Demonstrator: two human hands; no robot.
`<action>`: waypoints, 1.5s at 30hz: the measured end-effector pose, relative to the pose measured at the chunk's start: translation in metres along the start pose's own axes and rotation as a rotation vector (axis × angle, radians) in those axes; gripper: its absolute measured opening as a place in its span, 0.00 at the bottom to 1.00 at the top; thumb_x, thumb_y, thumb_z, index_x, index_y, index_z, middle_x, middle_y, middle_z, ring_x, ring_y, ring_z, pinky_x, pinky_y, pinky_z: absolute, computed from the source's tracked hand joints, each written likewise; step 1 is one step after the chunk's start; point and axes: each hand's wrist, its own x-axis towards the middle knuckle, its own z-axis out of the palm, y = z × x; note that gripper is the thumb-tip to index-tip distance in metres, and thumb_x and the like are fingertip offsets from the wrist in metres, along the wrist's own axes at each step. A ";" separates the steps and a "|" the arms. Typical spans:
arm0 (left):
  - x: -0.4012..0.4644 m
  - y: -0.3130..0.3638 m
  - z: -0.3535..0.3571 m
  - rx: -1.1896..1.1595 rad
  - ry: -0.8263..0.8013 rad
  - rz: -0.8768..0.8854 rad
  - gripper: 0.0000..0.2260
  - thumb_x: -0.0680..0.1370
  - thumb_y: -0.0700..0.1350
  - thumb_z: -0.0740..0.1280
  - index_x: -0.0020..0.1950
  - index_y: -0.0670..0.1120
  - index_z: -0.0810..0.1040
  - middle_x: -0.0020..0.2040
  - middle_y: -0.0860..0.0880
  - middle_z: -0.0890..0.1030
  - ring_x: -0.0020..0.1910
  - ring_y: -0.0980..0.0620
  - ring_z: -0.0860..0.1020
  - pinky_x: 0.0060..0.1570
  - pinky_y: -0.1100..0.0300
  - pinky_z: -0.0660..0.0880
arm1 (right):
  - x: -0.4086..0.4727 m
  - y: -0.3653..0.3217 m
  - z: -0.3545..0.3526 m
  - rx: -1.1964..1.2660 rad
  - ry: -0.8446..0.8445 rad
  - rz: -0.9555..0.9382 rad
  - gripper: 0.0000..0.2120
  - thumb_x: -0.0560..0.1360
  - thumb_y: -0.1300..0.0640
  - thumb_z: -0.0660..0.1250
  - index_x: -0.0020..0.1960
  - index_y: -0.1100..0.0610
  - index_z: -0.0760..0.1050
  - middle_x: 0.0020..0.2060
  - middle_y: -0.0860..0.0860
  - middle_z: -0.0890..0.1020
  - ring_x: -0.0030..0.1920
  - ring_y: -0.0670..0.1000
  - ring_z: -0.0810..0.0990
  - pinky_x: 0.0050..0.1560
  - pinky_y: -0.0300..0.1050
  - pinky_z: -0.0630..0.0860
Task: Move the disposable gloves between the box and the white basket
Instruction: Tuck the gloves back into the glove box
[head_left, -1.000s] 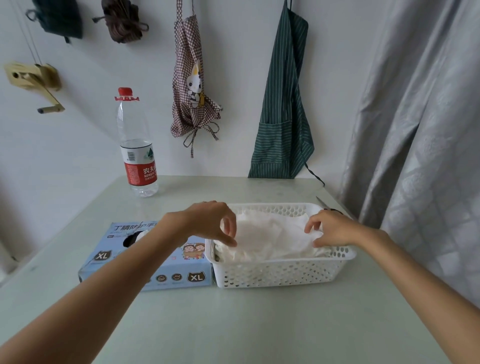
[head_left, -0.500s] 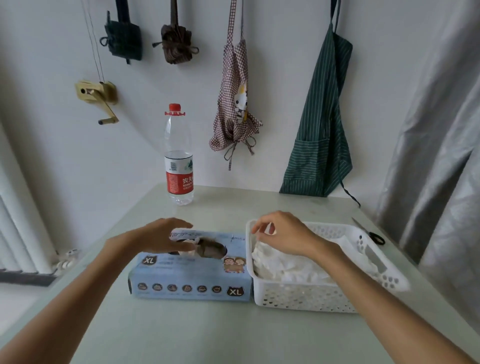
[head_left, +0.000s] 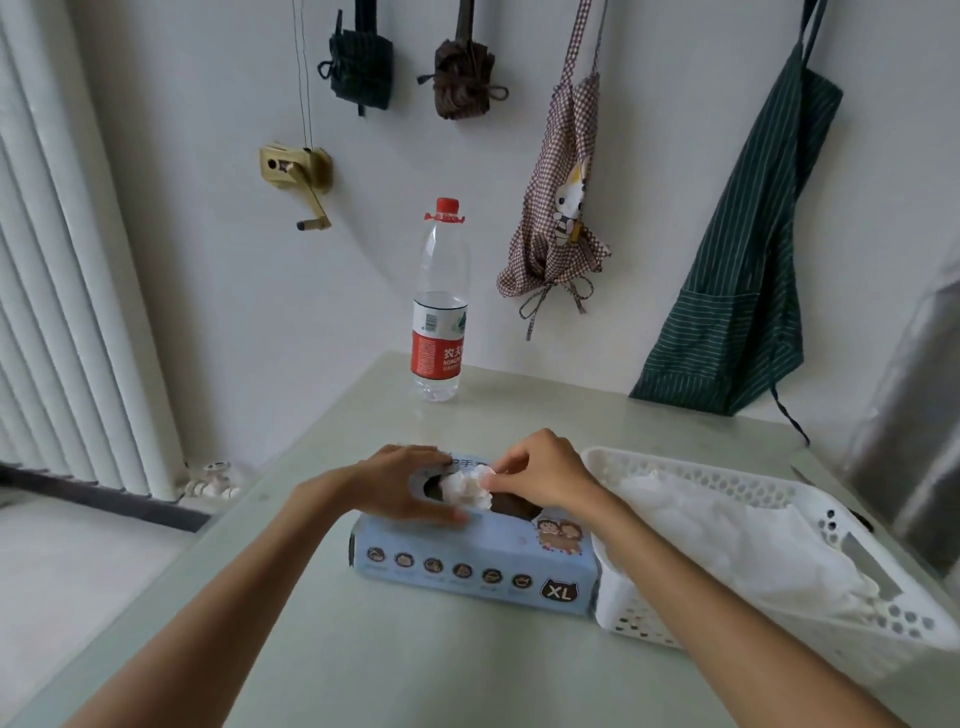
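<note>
Pinching crumpled glove (head_left: 466, 486) at box (head_left: 467, 564) opening, right hand (head_left: 540, 475), left hand (head_left: 400, 486) steadying box

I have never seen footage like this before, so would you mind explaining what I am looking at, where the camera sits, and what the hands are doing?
There is no machine here. A person wears one wide-angle camera on the head, which looks forward and down, so the two bare arms reach in from the bottom edge. The wide lens bends straight lines a little.

On the pale table lies a light blue glove box marked XL, and touching its right side stands a white basket with a heap of white gloves inside. A water bottle stands at the far edge, and aprons hang on the wall.

The left hand rests on the box top beside its opening. The right hand pinches a crumpled white glove right at that opening. From this one picture I cannot tell whether the glove is going in or coming out.
</note>
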 end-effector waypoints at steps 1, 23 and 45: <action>0.002 0.001 -0.003 -0.080 0.023 0.005 0.32 0.70 0.66 0.65 0.70 0.53 0.68 0.69 0.52 0.71 0.68 0.49 0.68 0.68 0.53 0.65 | 0.002 0.000 -0.004 0.025 0.002 0.002 0.10 0.70 0.49 0.74 0.47 0.53 0.84 0.42 0.48 0.85 0.45 0.47 0.81 0.47 0.42 0.77; 0.011 0.016 0.007 0.038 0.344 -0.001 0.10 0.73 0.55 0.70 0.52 0.55 0.81 0.60 0.55 0.78 0.55 0.53 0.76 0.48 0.61 0.74 | -0.006 0.004 -0.030 0.274 0.202 -0.134 0.11 0.74 0.50 0.70 0.45 0.60 0.78 0.30 0.47 0.83 0.28 0.45 0.81 0.30 0.31 0.70; 0.003 0.094 -0.059 -0.531 0.493 0.314 0.06 0.75 0.43 0.70 0.49 0.44 0.81 0.47 0.48 0.83 0.46 0.53 0.81 0.51 0.54 0.79 | -0.044 -0.009 -0.127 0.568 0.290 -0.117 0.13 0.71 0.49 0.72 0.49 0.53 0.71 0.36 0.45 0.84 0.38 0.43 0.81 0.34 0.33 0.75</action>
